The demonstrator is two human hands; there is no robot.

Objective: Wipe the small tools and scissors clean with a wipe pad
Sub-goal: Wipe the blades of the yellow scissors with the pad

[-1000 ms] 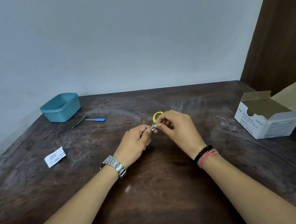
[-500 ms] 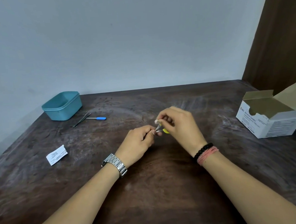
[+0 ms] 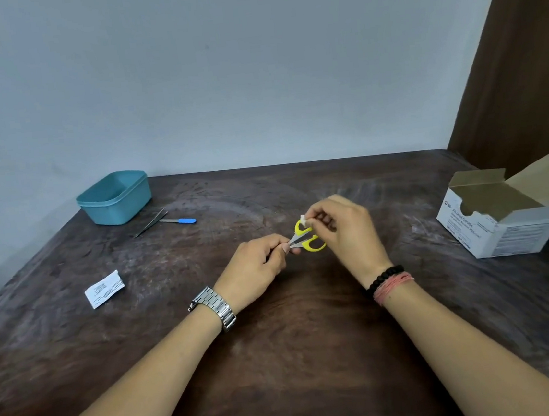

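Scissors [image 3: 305,240] mid-table, seemingly edge-clear.

Blade tips of the scissors [image 3: 305,238] are covered by the fingers [image 3: 278,245] of the left hand [image 3: 256,270]. Most of the wipe pad [image 3: 304,220] lies behind the fingers [image 3: 318,215] of the right hand [image 3: 347,234]; only a white corner shows, at the yellow handle. Far left of the left hand's fingers, print on the torn wrapper [image 3: 104,289] is too small to read. Far right of the right hand's fingers, the picture's edge cuts the open box [image 3: 504,217] at its flap. Both forearms run off the lower edge.
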